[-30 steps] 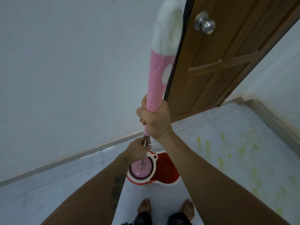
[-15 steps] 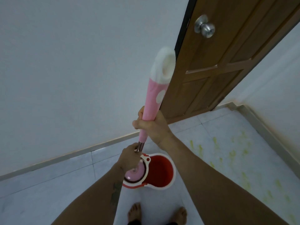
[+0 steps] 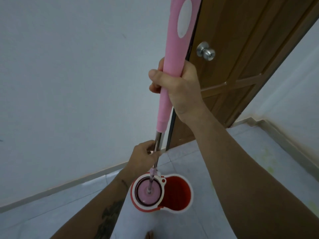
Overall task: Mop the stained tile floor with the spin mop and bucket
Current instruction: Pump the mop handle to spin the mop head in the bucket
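The spin mop stands almost upright in front of me. Its pink handle (image 3: 174,49) runs up out of the top of the view. My right hand (image 3: 176,88) is wrapped around the pink grip. Lower down, my left hand (image 3: 143,159) holds the steel shaft (image 3: 158,140). The round pink mop head (image 3: 148,191) sits inside the spinner basket at the left end of the red and white bucket (image 3: 179,192). Yellow-green stains (image 3: 265,157) mark the pale tile floor at the right.
A brown wooden door (image 3: 241,66) with a silver knob (image 3: 206,51) stands ajar behind the handle. A white wall (image 3: 69,83) with a grey skirting (image 3: 51,190) runs along the left. Another wall closes the right side. A bare toe (image 3: 149,236) shows at the bottom edge.
The pink grip and my right hand have come up much higher and closer to the camera after dipping down half a second ago. The mop head stays in the spinner basket.
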The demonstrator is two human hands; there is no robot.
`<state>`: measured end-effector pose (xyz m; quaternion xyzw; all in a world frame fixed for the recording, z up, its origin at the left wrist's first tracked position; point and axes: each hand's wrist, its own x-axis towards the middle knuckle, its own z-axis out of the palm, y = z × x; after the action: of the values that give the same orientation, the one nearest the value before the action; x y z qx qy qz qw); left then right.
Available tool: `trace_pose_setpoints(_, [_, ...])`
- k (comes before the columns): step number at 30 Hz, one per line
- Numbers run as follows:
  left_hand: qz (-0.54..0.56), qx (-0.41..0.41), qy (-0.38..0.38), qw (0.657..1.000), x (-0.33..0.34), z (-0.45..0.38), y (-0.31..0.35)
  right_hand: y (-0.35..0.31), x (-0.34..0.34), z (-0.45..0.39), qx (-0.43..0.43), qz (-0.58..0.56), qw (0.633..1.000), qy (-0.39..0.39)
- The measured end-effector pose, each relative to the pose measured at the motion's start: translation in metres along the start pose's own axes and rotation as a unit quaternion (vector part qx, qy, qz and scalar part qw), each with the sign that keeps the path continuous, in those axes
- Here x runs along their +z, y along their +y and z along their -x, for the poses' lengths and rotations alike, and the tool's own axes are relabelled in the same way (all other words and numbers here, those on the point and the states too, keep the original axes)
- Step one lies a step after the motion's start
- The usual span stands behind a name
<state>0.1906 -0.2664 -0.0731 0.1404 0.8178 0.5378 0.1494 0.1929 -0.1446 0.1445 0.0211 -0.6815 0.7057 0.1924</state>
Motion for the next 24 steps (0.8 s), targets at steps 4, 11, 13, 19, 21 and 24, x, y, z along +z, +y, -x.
trace_pose_setpoints(4, [-0.056, -0.029, -0.040, 0.997, 0.001, -0.008, -0.023, 0.028, 0.003, 0.004, 0.028, 0.027, 0.998, 0.045])
trace_pose_setpoints(11, [-0.173, -0.064, -0.215, 0.959, 0.002, -0.043, -0.075, 0.112, -0.006, 0.019, 0.073, 0.058, 0.977, 0.190])
trace_pose_setpoints(13, [-0.179, -0.082, -0.220, 0.955, -0.003, -0.046, -0.090, 0.130, -0.006, 0.031, 0.091, 0.063, 0.973, 0.204])
trace_pose_setpoints(19, [-0.173, -0.150, -0.245, 0.942, -0.017, -0.034, -0.130, 0.177, 0.013, 0.055, 0.150, 0.090, 0.965, 0.193])
trace_pose_setpoints(21, [-0.164, -0.155, -0.270, 0.936, -0.019, -0.032, -0.137, 0.184, 0.018, 0.060, 0.165, 0.093, 0.961, 0.200])
trace_pose_setpoints(24, [-0.147, -0.172, -0.297, 0.928, -0.022, -0.036, -0.142, 0.193, 0.020, 0.066, 0.171, 0.126, 0.958, 0.195])
